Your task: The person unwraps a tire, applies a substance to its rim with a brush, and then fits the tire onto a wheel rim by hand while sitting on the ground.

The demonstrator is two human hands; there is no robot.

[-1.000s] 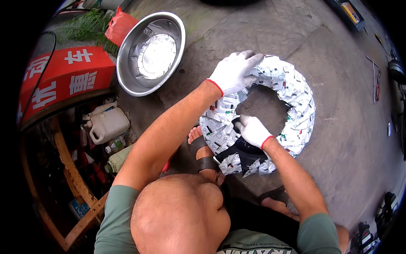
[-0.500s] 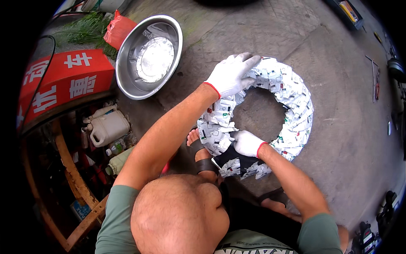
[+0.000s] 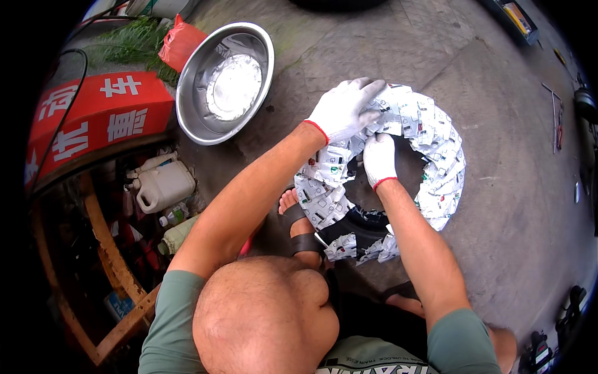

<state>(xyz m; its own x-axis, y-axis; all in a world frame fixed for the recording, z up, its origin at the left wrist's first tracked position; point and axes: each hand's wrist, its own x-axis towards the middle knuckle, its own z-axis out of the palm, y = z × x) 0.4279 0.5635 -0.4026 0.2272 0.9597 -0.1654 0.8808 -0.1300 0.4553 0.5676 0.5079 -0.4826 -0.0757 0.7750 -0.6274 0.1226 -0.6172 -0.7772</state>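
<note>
A tyre (image 3: 367, 227) lies on the floor, wrapped in overlapping white printed strips of wrapping (image 3: 439, 149). Its black rubber shows bare at the near left side. My left hand (image 3: 346, 111), in a white glove with a red cuff, is closed over the far left part of the wrapped ring. My right hand (image 3: 380, 159), gloved the same way, reaches across the tyre's hole. Its fingers are closed at the wrapping on the inner edge, beside my left hand. The fingertips are partly hidden.
A steel basin (image 3: 269, 81) stands at the far left, by a red plastic bag (image 3: 182, 42). A red sign box (image 3: 143, 103) and a wooden frame (image 3: 115, 271) with a white jug (image 3: 165, 187) lie left. Tools (image 3: 554, 118) lie right. My sandalled foot (image 3: 299, 221) is beside the tyre.
My right hand has moved from the near left of the tyre up through the hole to the far inner edge. More black rubber shows where it was. My left hand stays nearly in place.
</note>
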